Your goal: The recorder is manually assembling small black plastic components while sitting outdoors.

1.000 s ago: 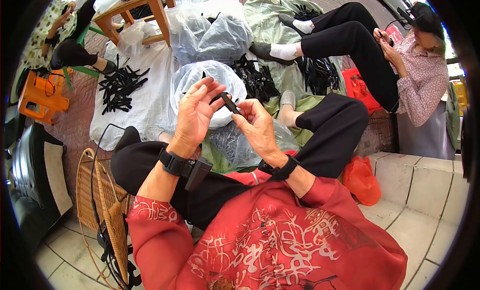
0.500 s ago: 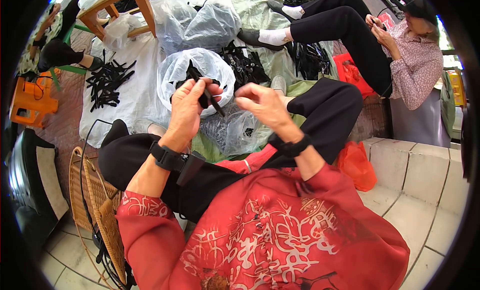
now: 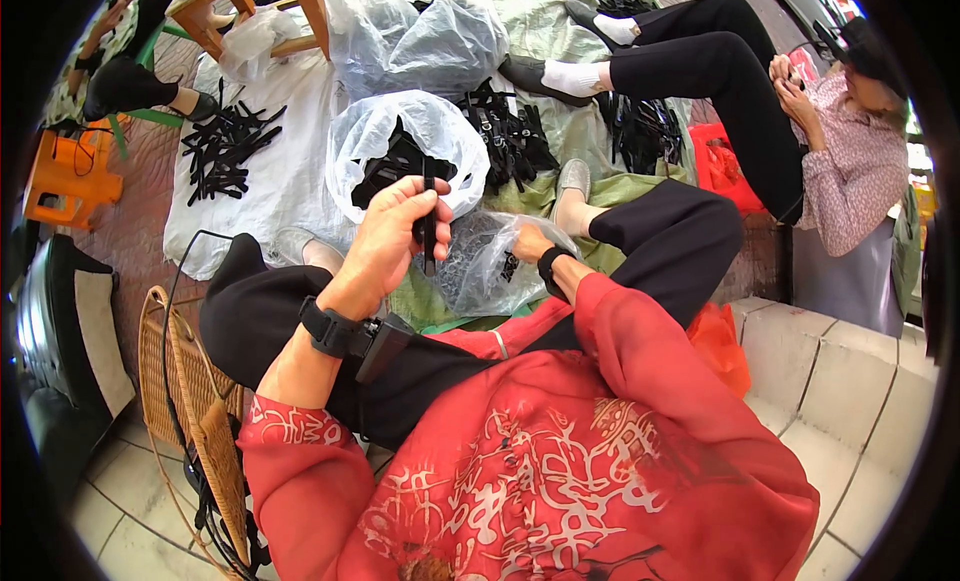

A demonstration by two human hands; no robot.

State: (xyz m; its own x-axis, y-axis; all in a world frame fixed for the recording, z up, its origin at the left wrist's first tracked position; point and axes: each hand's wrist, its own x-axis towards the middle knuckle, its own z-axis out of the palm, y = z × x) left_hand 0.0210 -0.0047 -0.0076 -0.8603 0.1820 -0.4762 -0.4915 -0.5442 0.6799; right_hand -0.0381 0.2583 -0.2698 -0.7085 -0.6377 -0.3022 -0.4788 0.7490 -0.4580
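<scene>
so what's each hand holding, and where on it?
Left hand grips a black strip near its middle, upright, both ends sticking out. Right hand is reaching into a clear bag; whether it holds anything cannot be told.

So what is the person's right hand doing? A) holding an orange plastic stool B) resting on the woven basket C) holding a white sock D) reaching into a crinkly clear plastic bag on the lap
D: the right hand is tucked into the crinkly clear plastic bag on the lap, while the left hand holds up a slim black plastic strip.
</scene>
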